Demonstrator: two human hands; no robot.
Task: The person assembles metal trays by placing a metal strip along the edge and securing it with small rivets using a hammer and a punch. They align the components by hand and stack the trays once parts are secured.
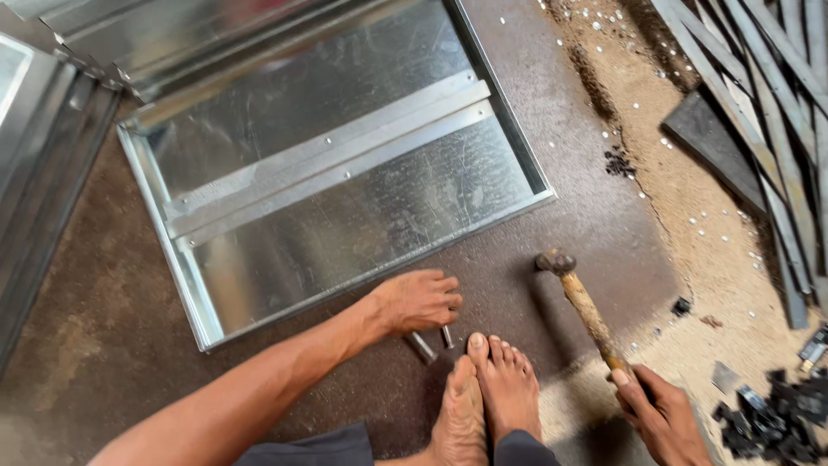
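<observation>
My left hand (pixel 417 300) rests palm down on the dark floor, just in front of the near edge of a galvanized sheet-metal tray (pixel 194 298). Its fingers lie over two short metal punches or pins (pixel 423 347) on the floor; whether it grips them I cannot tell. My right hand (pixel 660 414) is closed around the wooden handle of a hammer (pixel 586 306), whose worn metal head (pixel 556 261) is raised to the right of the left hand. My bare feet (pixel 487 397) are together on the floor between the hands.
A riveted metal strip (pixel 328 155) crosses the tray. More sheet-metal pieces (pixel 43 147) lie at the left and back. Grey metal strips (pixel 768 103) are stacked at the right on sandy ground with scattered rivets (pixel 707 220). Black scraps (pixel 776 418) lie at the bottom right.
</observation>
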